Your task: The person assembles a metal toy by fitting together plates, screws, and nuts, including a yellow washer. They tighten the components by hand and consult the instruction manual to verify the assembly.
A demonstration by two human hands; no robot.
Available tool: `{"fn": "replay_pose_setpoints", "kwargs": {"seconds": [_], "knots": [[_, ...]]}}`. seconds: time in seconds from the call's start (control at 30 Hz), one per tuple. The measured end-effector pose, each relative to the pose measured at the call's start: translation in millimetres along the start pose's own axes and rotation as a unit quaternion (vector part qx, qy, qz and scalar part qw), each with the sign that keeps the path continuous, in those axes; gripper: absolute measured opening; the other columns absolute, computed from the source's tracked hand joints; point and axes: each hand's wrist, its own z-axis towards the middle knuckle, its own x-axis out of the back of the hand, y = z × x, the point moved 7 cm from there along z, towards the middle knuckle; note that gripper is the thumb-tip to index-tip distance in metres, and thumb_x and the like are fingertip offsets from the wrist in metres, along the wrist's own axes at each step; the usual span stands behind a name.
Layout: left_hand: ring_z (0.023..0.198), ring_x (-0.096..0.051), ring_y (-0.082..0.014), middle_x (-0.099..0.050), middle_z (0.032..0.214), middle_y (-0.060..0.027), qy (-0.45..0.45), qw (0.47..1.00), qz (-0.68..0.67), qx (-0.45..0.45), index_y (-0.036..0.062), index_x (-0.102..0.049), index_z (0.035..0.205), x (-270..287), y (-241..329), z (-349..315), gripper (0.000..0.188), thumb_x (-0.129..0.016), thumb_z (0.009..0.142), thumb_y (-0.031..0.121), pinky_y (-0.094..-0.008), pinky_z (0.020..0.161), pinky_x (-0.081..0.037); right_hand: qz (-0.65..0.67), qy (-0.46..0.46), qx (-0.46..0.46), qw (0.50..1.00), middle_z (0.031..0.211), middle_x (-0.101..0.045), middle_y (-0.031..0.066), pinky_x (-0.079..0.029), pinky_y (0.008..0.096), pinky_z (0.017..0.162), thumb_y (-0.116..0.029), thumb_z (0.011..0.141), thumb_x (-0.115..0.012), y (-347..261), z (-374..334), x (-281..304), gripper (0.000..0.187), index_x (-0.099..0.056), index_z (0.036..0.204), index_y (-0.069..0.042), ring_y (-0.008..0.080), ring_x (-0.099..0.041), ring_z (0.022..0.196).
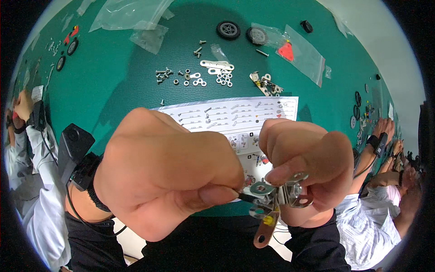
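My left hand point(167, 165) is closed, its thumb and forefinger pinching a thin dark rod-like piece point(246, 197) whose kind I cannot make out. The tip of that piece meets a small metal bracket assembly point(271, 206), which my right hand point(312, 156) grips from the right. Flat perforated strips, bent brackets and a yellow bit make up the assembly, and one strip hangs down toward my lap. My fingers hide part of it. Behind both hands lies a printed instruction sheet point(283, 109) with part drawings, partly covered by them.
On the green table point(113, 86) lie loose screws point(162, 75), nuts point(224, 77), metal strips point(217, 65) and another bracket assembly point(266, 84). Farther back are black wheels point(228, 30), plastic bags point(301, 59) and a red piece point(286, 51). Other people's hands point(385, 127) work at both sides.
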Motion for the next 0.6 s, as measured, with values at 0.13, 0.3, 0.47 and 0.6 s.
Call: {"fn": "replay_pose_setpoints", "kwargs": {"seconds": [0.13,0.3,0.47,0.6], "knots": [[0.044,-0.052,-0.0233,-0.054,0.053,-0.005,0.013,0.999,0.024,-0.022,0.0048,-0.057,0.059,2,6,1,0.034,-0.058,0.083,0.028,-0.0319,0.046,-0.045,0.024,-0.027,-0.006,0.999,0.047,-0.041,0.0042,-0.029,0.0313,0.042,-0.016,0.07,-0.065,0,3,2,0.023,-0.048,0.062,-0.003,0.0167,-0.037,0.039],[0.049,-0.054,-0.0227,-0.056,0.055,-0.0047,-0.033,0.999,0.037,0.022,0.0059,-0.057,0.059,0,5,3,0.033,-0.059,0.082,0.03,-0.0322,0.05,-0.046,0.001,-0.088,0.031,0.996,0.049,-0.042,0.0037,-0.03,0.0316,0.042,-0.012,0.073,-0.066,-4,5,-1,0.021,-0.047,0.069,-0.003,0.0162,-0.037,0.041],[0.052,-0.057,-0.0227,-0.057,0.055,-0.0053,-0.032,0.997,0.026,0.063,0.006,-0.058,0.059,-1,1,1,0.036,-0.059,0.082,0.034,-0.0328,0.053,-0.047,-0.049,-0.145,0.061,0.986,0.053,-0.044,0.0035,-0.032,0.0318,0.044,-0.01,0.072,-0.069,-8,9,-2,0.026,-0.046,0.081,-0.004,0.0156,-0.04,0.045],[0.052,-0.058,-0.0232,-0.058,0.055,-0.0052,-0.03,0.993,0.02,0.116,0.0062,-0.057,0.057,-1,-5,-2,0.044,-0.057,0.083,0.042,-0.0323,0.054,-0.048,-0.075,-0.181,0.077,0.978,0.055,-0.045,0.0032,-0.033,0.032,0.046,-0.012,0.071,-0.072,-10,8,-4,0.032,-0.044,0.086,-0.005,0.0153,-0.04,0.046]]}}
